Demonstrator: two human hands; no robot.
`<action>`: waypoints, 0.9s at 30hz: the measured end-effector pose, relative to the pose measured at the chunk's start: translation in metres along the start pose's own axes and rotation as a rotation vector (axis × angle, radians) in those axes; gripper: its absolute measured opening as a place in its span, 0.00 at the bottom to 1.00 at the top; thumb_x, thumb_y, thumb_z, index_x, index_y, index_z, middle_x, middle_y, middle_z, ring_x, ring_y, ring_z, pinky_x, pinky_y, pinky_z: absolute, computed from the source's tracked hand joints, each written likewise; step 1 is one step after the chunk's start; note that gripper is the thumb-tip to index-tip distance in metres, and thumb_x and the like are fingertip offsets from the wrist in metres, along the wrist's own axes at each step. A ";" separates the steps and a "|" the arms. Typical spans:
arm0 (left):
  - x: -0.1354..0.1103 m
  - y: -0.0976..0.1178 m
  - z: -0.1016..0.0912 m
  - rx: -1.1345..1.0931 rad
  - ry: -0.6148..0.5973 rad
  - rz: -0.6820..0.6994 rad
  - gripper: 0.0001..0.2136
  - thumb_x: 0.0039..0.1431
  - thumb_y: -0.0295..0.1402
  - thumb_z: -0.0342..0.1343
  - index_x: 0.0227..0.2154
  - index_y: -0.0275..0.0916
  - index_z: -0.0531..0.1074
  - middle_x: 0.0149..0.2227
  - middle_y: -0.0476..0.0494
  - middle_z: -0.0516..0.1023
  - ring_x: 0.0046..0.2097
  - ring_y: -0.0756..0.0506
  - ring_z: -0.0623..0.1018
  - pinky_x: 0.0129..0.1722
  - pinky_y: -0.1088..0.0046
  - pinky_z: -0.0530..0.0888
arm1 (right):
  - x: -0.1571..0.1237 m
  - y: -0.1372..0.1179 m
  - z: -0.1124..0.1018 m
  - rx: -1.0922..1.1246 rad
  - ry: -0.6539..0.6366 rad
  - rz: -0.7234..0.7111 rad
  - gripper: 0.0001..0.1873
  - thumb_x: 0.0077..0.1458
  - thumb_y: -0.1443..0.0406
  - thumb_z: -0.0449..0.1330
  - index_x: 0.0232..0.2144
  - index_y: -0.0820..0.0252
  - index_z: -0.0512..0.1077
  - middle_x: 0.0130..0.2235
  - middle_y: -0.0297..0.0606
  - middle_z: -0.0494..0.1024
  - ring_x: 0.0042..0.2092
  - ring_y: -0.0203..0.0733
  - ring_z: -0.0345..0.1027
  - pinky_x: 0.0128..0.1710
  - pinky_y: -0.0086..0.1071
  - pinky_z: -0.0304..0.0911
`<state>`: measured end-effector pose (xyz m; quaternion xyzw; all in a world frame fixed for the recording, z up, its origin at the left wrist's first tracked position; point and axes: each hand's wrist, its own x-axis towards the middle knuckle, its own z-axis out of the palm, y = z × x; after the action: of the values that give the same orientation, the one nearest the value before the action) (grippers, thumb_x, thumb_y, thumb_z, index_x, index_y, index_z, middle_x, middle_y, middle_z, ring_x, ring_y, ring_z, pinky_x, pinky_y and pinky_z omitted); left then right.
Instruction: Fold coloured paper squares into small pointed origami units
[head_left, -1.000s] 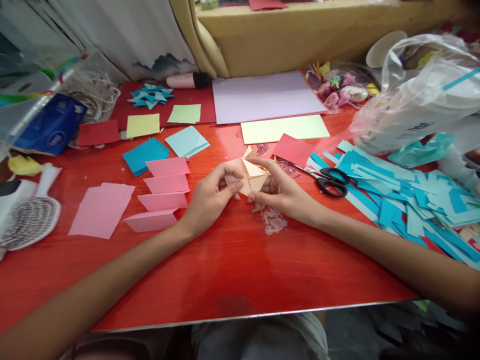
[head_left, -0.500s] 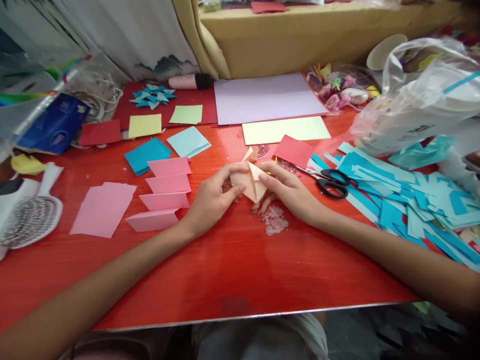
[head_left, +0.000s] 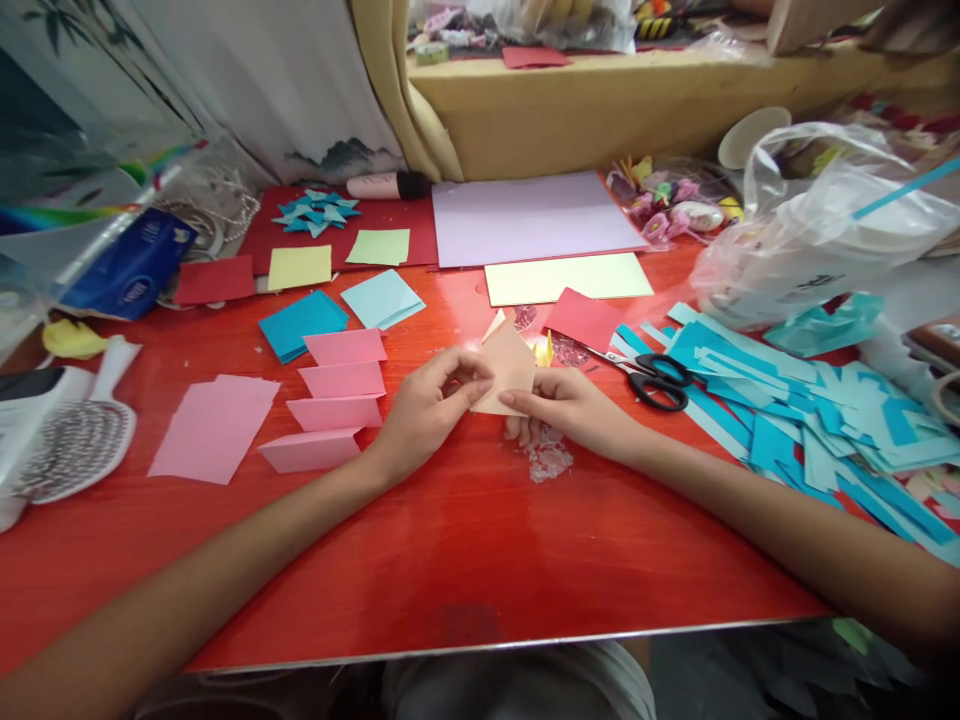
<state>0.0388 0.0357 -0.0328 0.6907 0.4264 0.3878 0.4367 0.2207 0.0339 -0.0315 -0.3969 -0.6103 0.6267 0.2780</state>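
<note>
A small peach-coloured piece of folded paper (head_left: 510, 365) is held up between both hands over the red table. My left hand (head_left: 431, 400) pinches its left lower edge between thumb and fingers. At the lower right edge, my right hand (head_left: 574, 405) grips it with the thumb in front and the fingers behind, partly hidden. Just beyond the paper, a yellow paper piece (head_left: 543, 349) shows in part. Below my right hand lies a small patch of clear beads or bits (head_left: 551, 457). To the left stand several folded pink papers (head_left: 337, 412) in a row.
Black-handled scissors (head_left: 658, 382) and a heap of blue paper strips (head_left: 817, 400) lie on the right. Flat pink sheets (head_left: 215, 430), blue squares (head_left: 304, 325) and a hairbrush (head_left: 82, 440) are on the left. A plastic bag (head_left: 817, 230) stands at the back right.
The peach paper has been turned, so a flat face shows where a creased, pointed flap was. Both hands have shifted their hold lower on it. The camera view has tilted slightly.
</note>
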 end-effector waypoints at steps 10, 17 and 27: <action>0.000 -0.001 -0.003 0.002 -0.108 -0.015 0.10 0.58 0.34 0.51 0.43 0.42 0.68 0.33 0.49 0.65 0.29 0.53 0.69 0.29 0.75 0.68 | 0.002 0.003 -0.002 0.124 0.063 -0.043 0.15 0.55 0.57 0.57 0.25 0.64 0.68 0.23 0.35 0.75 0.23 0.31 0.69 0.24 0.26 0.63; 0.000 0.002 -0.002 0.035 -0.091 -0.060 0.10 0.57 0.33 0.52 0.42 0.40 0.68 0.31 0.49 0.66 0.30 0.52 0.69 0.30 0.76 0.67 | 0.003 0.005 0.001 0.147 0.148 -0.053 0.15 0.57 0.56 0.53 0.28 0.62 0.65 0.22 0.33 0.73 0.22 0.34 0.70 0.23 0.27 0.64; 0.000 0.002 -0.001 -0.122 0.023 -0.104 0.08 0.57 0.33 0.52 0.39 0.40 0.66 0.30 0.51 0.68 0.29 0.53 0.70 0.29 0.78 0.70 | 0.002 0.005 -0.001 0.031 0.117 -0.049 0.15 0.58 0.57 0.51 0.27 0.62 0.67 0.23 0.34 0.73 0.25 0.33 0.68 0.27 0.28 0.62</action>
<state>0.0391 0.0356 -0.0305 0.6350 0.4424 0.3977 0.4928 0.2208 0.0352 -0.0369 -0.4136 -0.5927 0.6047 0.3347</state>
